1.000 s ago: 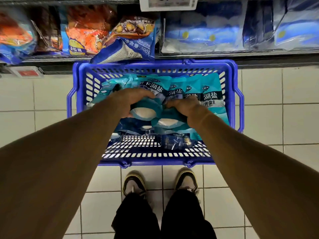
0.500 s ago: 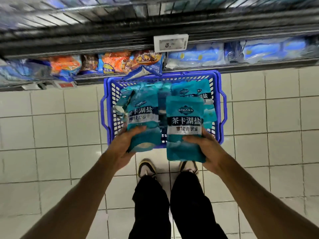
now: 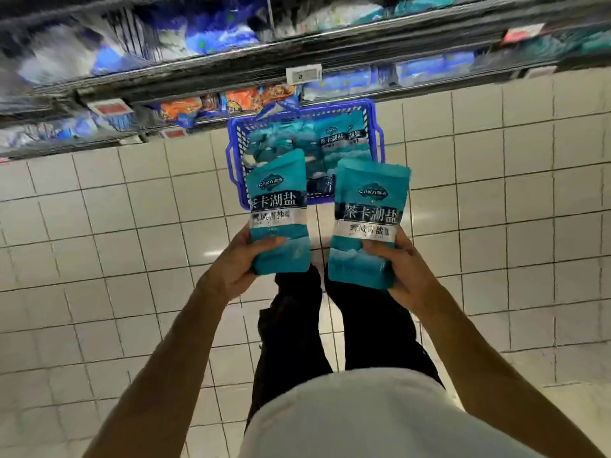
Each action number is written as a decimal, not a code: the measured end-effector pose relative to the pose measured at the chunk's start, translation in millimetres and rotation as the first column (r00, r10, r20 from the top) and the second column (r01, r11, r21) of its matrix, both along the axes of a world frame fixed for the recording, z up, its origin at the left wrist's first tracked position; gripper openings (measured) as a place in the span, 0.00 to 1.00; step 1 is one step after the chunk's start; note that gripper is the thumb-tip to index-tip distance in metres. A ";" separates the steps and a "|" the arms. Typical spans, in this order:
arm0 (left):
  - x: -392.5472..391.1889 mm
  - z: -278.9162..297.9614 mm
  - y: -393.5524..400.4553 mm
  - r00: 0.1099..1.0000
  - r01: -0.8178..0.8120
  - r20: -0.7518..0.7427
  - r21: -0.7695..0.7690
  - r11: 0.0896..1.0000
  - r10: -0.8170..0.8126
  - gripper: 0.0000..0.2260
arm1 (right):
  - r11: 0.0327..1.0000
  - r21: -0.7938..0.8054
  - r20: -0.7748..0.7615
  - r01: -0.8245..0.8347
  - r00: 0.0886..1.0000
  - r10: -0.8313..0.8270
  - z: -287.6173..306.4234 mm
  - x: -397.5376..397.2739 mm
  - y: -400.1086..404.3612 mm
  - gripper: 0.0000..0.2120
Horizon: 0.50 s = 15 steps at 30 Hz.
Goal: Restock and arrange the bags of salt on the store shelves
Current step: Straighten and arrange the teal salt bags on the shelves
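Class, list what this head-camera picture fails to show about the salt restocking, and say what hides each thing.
- Shelf goods, head view: motion blur, labels unreadable.
- Price tag: too small and blurred to read.
- Basket contents: partly covered by the left bag and right bag; count unknown.
- Feet: hidden behind legs and bags.
- Upper shelves: cut off by the top edge.

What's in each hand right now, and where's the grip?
Left hand holds one teal salt bag, right hand another; each grip is at the bag's bottom end.
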<state>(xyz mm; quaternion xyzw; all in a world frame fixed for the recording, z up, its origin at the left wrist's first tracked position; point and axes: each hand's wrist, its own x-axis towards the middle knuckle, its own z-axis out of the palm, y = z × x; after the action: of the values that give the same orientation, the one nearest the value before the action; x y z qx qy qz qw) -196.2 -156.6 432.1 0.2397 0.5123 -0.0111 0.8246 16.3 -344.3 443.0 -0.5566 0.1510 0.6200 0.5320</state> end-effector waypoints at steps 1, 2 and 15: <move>-0.2 19.2 -4.6 0.999 0.034 -0.003 0.007 0.999 -0.034 0.29 | 1.000 0.008 -0.002 -0.009 1.000 0.009 18.1 -0.3 -8.6 0.21; 0.2 37.7 -9.6 0.997 0.073 0.000 0.021 0.997 -0.073 0.33 | 1.000 0.008 0.003 -0.018 1.000 0.018 35.7 -0.3 -17.0 0.23; 78.6 164.0 -44.6 0.978 0.187 0.062 0.178 0.966 -0.201 0.12 | 0.967 0.133 0.253 0.218 0.936 -0.245 161.5 27.4 -85.5 0.26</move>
<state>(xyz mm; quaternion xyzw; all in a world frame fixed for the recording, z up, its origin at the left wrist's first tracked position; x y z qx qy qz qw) -117.6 -201.2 596.1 0.3591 0.4523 -0.0380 0.8155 43.7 -429.8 604.5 -0.5851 0.1102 0.4793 0.6448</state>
